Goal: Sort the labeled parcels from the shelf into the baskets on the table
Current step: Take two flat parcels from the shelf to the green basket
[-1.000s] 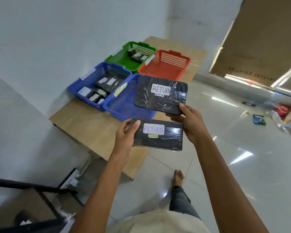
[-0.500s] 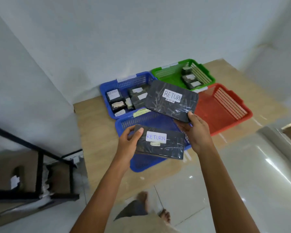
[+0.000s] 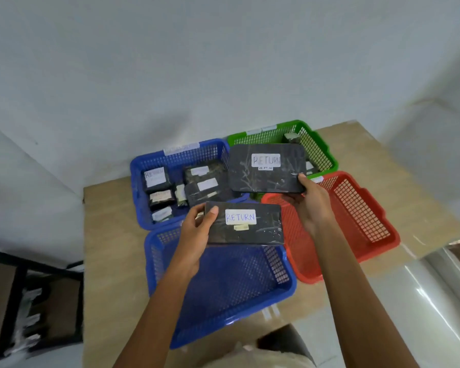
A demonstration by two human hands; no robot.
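Observation:
My left hand (image 3: 197, 229) grips a black parcel labelled RETURN (image 3: 250, 227) by its left edge, held above the near blue basket (image 3: 223, 322), whose mesh floor is bare. A larger black RETURN parcel (image 3: 266, 168) is gripped at its lower right corner by my right hand (image 3: 311, 203), up over the gap between the green basket (image 3: 322, 152) and the red basket (image 3: 361, 213). The far blue basket (image 3: 149, 166) holds several small labelled parcels. One parcel shows in the green basket; the red one shows nothing inside.
All the baskets stand together on a wooden table (image 3: 109, 251) against a white wall. A dark metal shelf (image 3: 29, 301) with parcels stands low at the left. Glossy floor lies to the right of the table.
The view has swung to face the table squarely and come closer. Both parcels now hang over the baskets, the small one above the near blue basket. Both grips are unchanged.

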